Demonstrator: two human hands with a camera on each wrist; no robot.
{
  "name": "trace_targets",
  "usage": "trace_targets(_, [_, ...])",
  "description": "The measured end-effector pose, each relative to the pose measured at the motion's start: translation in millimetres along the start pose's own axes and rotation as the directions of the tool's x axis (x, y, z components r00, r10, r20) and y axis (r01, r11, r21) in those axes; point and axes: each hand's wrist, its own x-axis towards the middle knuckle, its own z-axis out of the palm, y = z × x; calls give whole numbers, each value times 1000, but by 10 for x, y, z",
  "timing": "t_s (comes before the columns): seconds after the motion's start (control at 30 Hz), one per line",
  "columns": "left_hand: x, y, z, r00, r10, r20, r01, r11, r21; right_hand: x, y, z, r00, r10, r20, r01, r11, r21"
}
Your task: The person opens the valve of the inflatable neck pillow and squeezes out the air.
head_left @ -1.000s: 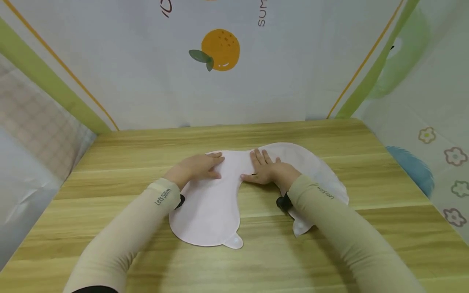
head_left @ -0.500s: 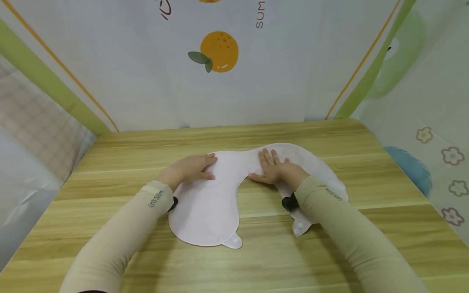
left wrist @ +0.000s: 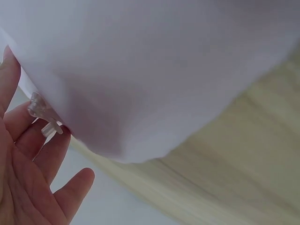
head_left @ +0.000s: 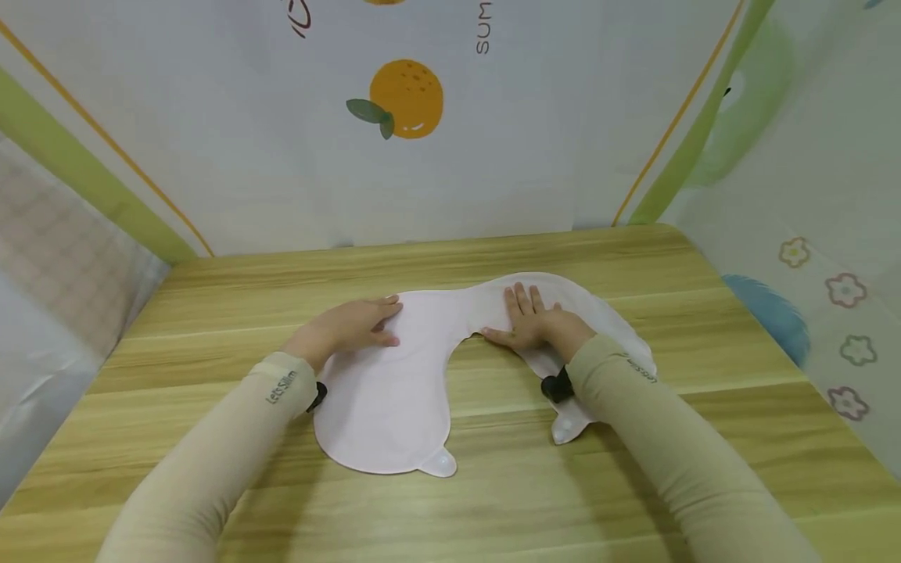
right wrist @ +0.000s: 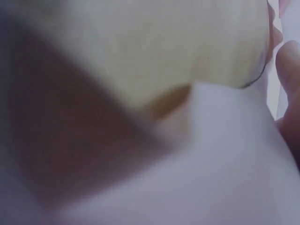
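A pale pink, U-shaped inflatable neck pillow [head_left: 394,399] lies flat and limp, its curve at the far side. My left hand [head_left: 345,324] rests on the outer edge of its left lobe, fingers extended. In the left wrist view, a clear plastic air valve [left wrist: 37,105] with a cap sits at the pillow's edge, beside the fingers. My right hand [head_left: 535,324] lies palm down on the right arm of the U, fingers spread. Small round-ended tabs with clear snaps, a left tab [head_left: 439,463] and a right tab [head_left: 567,427], stick out at the near ends.
Underneath is a wood-grain table [head_left: 493,500]. A white printed curtain [head_left: 507,172] with an orange hangs behind its far edge, and more printed sheets flank both sides. A blue patch [head_left: 767,313] shows past the right edge. Black wrist straps show beneath both cuffs.
My hands have slid apart across the pillow, the left one leftward to the edge and the right one rightward. The whole head view has shifted slightly.
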Motion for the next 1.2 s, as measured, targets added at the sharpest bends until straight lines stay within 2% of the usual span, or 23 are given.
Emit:
trace_targets(0.1, [-11,-17,4,1000,-3,-1,3,1000,5,21,5,14,1000,3,-11,-3,1000,13])
trace_targets(0.33, [-33,-9,-7,1000,-4,-7,4,1000,3,142,186,87,998,45,-49,-44,999,31])
trace_targets(0.6, [-45,-24,5,1000,-9,-7,9,1000,4,-91,133,-5,995,85,-42,-82,994,76])
trace_targets(0.8, [-34,-17,-11,1000,-11,4,11,1000,15,-194,90,-42,996,71,-56,-65,993,103])
trace_targets(0.9, [-38,-9,-32,1000,-6,15,5,999,35,-279,70,-94,997,45,-61,-42,998,56])
trace_targets(1.03, [-48,3,-45,1000,22,1,-22,998,59,-454,62,-198,991,-10,-131,3,999,-52])
trace_targets(1.2, [-76,47,-6,993,107,-47,-104,993,59,-520,231,-180,960,-155,-235,113,976,-184])
